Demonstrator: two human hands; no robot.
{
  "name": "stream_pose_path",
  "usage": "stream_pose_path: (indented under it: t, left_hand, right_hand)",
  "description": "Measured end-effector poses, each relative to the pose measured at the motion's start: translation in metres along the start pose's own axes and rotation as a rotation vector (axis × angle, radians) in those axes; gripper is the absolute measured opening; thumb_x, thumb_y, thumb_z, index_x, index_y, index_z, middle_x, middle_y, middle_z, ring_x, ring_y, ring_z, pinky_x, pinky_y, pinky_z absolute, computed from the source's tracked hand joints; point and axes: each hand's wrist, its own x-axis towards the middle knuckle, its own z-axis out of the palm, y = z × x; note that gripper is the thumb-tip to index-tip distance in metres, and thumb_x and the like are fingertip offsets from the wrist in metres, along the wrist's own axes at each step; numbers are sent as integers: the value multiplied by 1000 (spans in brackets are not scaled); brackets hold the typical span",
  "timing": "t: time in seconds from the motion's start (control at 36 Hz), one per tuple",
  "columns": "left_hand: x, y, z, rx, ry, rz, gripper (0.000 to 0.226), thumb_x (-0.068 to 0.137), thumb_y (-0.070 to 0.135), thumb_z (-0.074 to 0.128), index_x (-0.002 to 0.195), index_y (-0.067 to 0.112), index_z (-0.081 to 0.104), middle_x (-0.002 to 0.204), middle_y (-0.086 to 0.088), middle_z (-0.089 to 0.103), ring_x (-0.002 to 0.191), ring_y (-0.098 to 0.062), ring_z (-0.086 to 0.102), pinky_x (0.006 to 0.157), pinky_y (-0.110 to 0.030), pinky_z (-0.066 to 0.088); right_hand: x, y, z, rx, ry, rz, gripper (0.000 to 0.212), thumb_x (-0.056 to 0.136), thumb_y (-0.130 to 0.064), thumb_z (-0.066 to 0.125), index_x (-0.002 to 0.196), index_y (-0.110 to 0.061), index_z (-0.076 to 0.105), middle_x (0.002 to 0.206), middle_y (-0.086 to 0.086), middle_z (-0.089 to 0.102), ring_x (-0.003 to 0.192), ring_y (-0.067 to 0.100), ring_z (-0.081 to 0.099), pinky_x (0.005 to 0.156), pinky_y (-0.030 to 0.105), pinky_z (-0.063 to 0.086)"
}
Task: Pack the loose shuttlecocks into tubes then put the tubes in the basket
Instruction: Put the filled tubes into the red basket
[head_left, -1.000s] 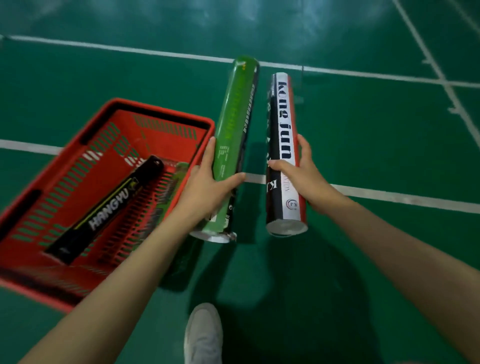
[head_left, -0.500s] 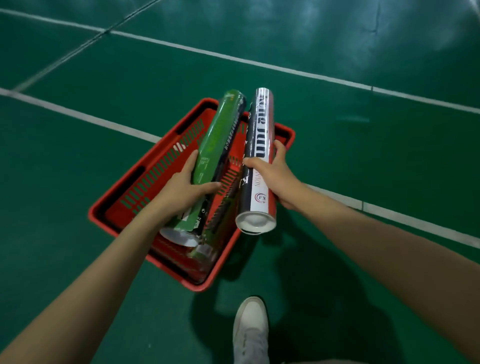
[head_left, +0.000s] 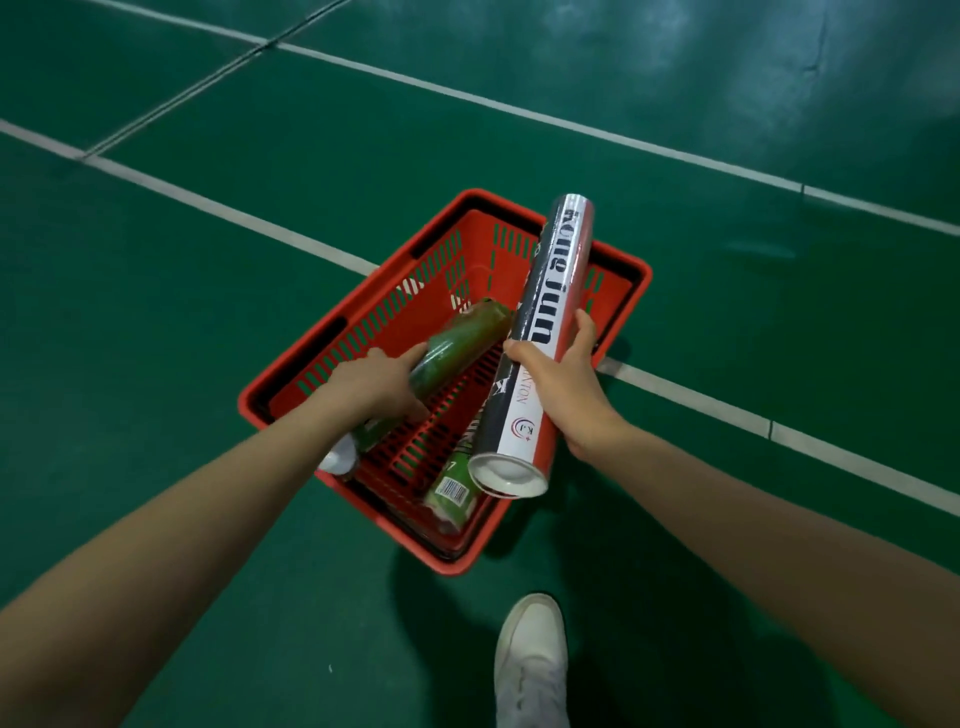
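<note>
My left hand (head_left: 382, 387) is curled round the green tube (head_left: 462, 340), which slants low inside the red basket (head_left: 643, 278), its capped near end about over the near-left rim. I cannot tell whether its far end touches the mesh floor. To set it well I should bring that near end inside the rim, lay the tube flat along the basket's length, and only then loosen my fingers. My right hand (head_left: 566, 397) clamps the black-and-white tube (head_left: 550, 322), tilted above the basket's right side. A barcoded green tube (head_left: 454, 491) already lies in the near corner with something dark partly hidden beside it, so the open floor is toward the far-left wall. The black-and-white tube should go in parallel, not crosswise, or it may bridge the rim. My white shoe (head_left: 530, 660) stands near the basket's corner, and I'd mind not nudging it.
</note>
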Motion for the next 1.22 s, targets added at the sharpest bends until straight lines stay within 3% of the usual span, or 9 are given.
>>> stream_pose_path:
  t: [0.14,0.31,0.42,0.53,0.61,0.69,0.83,0.94,1.22]
  left_hand:
    - [20,1,11,115,-55,19,102,74,67,63,149,42,-2,141,-18,34,106,-33,57,85,-40,52]
    - [31,-2,24,226,43,67,101,73,64,66,151,32,9,134,-12,40,107,-32,56,81,-39,50]
    - [37,-9,35,256,108,84,97,74,64,65,151,29,15,135,-11,44,120,-30,47,97,-45,41]
    - [33,-4,33,57,278,124,64,85,54,58,137,20,46,126,-9,50,116,-29,49,97,-42,42]
    - [22,2,18,-189,361,180,45,93,38,53,133,15,51,132,-7,49,106,-27,57,87,-39,51]
    - [-2,7,4,-559,240,116,39,98,39,46,126,14,55,119,-6,57,84,-29,67,72,-40,56]
    - [-27,1,13,-1106,-409,142,62,84,63,54,127,19,56,125,-14,61,112,-31,60,100,-48,46]
    - [-27,1,25,-1185,-452,79,87,77,45,71,147,18,28,146,1,39,109,-16,59,83,-34,52]
    - [-5,13,51,-540,-152,113,83,86,44,62,150,15,17,140,-11,46,114,-27,53,90,-32,43]
  right_hand:
    - [-6,13,3,-78,-33,11,94,76,-45,69,140,-51,1,128,1,48,97,22,63,88,49,53]
    - [-10,19,14,-98,-32,94,95,66,-52,68,135,-58,2,133,2,44,103,28,61,88,49,53]
    - [-6,23,20,-102,-45,151,96,67,-54,67,136,-57,0,132,4,44,99,31,62,85,48,54]
    - [-3,26,29,-95,-53,175,99,56,-59,67,131,-60,2,128,10,48,94,31,64,83,49,55]
    - [5,32,31,-66,-56,175,96,75,-52,66,141,-49,-3,140,9,39,109,31,56,92,43,48]
    - [13,32,38,-73,-56,206,88,88,-50,56,146,-41,-9,152,10,25,125,34,42,96,41,39]
    - [25,28,55,-53,-74,213,76,95,-49,46,146,-46,-10,158,12,9,140,35,25,111,52,28]
    - [36,32,62,-79,-112,241,73,97,-46,42,146,-48,-12,160,8,4,145,32,14,113,56,22]
    - [62,36,54,-525,-284,303,75,98,-31,49,153,-23,-2,157,12,23,133,32,39,102,41,38]
